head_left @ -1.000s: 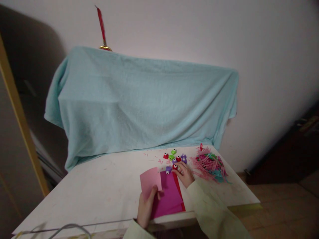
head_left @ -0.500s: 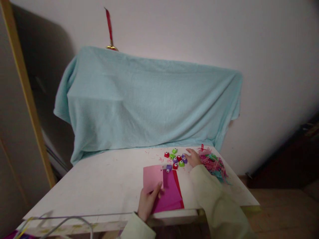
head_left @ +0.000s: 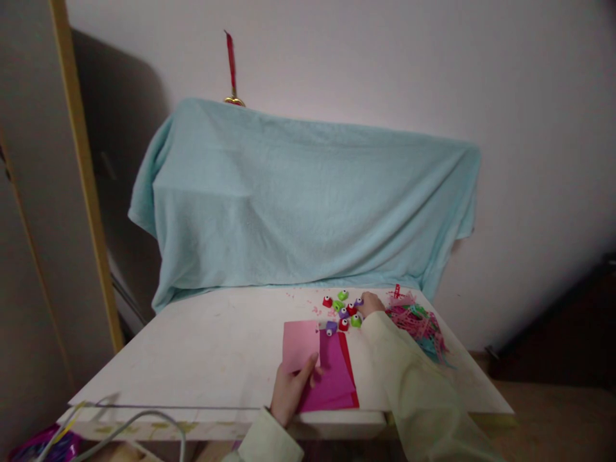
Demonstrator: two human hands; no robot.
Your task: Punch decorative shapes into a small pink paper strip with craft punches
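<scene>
The left hand [head_left: 289, 393] pinches the near edge of a pink sheet [head_left: 300, 344], thumb on top; beside it lie magenta paper [head_left: 332, 378] and red paper [head_left: 347, 366] on the table [head_left: 212, 346]. The right hand [head_left: 369, 303] reaches into the small punches [head_left: 342, 310]; whether its fingers grip one I cannot tell. Paper scraps [head_left: 418, 324] lie just right of it.

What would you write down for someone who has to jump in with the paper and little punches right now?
Left hand: pinching the light pink paper, which lies on the magenta sheet near the table's front edge.
Right hand: reaching into the cluster of small punches; whether it grips one cannot be told.
Done: a heap of cut paper strips lies at the right.
Left: the pink paper looks uncut.
</scene>
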